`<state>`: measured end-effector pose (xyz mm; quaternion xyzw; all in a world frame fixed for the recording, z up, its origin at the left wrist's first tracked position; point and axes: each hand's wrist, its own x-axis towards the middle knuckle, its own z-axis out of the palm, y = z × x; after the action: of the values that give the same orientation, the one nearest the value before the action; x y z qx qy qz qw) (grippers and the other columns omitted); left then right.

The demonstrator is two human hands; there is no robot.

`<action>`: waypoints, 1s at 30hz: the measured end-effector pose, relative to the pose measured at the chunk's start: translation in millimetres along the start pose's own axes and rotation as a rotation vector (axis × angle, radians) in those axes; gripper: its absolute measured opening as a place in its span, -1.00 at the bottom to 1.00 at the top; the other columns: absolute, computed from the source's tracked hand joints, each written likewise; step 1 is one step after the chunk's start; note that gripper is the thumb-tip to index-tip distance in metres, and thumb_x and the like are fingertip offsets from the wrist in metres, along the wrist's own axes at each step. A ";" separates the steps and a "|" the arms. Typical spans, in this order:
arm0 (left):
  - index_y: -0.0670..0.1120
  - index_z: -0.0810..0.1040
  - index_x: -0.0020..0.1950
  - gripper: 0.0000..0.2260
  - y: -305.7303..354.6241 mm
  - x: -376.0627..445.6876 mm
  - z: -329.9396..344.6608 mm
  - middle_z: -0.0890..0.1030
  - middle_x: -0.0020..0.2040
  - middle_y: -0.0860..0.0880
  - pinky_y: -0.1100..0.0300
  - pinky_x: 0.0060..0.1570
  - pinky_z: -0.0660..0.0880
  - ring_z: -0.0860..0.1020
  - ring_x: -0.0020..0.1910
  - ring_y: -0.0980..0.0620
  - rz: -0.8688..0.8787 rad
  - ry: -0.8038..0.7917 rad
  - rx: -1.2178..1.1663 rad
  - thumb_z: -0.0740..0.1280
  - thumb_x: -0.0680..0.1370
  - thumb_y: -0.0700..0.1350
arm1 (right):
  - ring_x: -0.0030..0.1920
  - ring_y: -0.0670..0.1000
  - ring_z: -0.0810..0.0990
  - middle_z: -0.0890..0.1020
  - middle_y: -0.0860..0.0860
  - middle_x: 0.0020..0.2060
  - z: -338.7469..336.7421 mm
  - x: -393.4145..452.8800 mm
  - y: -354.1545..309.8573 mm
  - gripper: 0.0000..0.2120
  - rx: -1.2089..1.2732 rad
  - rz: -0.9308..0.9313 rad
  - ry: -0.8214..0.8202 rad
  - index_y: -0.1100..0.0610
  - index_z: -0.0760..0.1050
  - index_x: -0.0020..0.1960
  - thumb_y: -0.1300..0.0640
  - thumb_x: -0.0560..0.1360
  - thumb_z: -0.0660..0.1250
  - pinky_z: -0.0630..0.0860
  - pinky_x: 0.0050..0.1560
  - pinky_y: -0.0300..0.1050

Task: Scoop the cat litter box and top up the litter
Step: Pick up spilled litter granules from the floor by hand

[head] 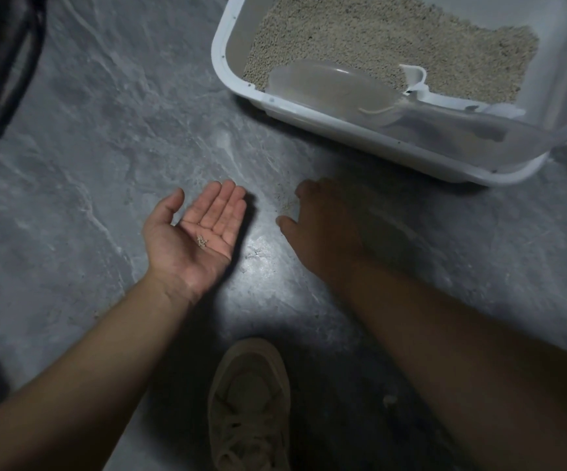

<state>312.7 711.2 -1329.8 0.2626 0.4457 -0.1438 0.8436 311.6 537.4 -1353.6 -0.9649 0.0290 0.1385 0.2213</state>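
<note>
We see the litter box (pixel 360 130) on the floor (pixel 105 130), beyond our right hand (pixel 322 226); a scoop (pixel 333 88) lies inside it.

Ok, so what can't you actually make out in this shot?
Head view only:
- Right hand: fingertips curled under in shadow on the floor; grip unclear.
- Litter box: far side cut off by top and right edges.
- Scoop: handle end blurred behind clear plastic.
- Dark object, upper left: cut off, unidentifiable.

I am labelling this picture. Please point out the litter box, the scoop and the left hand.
litter box (pixel 219 59): head view, white left rim.
scoop (pixel 329 85): head view, clear bowl.
left hand (pixel 200 229): head view, open palm.
</note>
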 end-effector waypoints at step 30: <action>-0.26 0.58 0.27 -0.57 -12.4 -4.2 4.3 0.65 0.24 -0.22 -0.06 0.28 0.49 0.65 0.21 -0.18 -0.056 -0.064 0.072 0.19 0.62 0.03 | 0.29 0.19 0.49 0.50 0.24 0.31 -15.8 -33.9 -96.1 -0.62 0.100 -0.074 -0.139 0.27 0.40 0.38 0.19 0.61 0.09 0.42 0.17 0.01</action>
<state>307.4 698.6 -1328.2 0.2753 0.4200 -0.1914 0.8433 294.4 616.9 -1290.2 -0.9411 -0.0155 0.1954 0.2757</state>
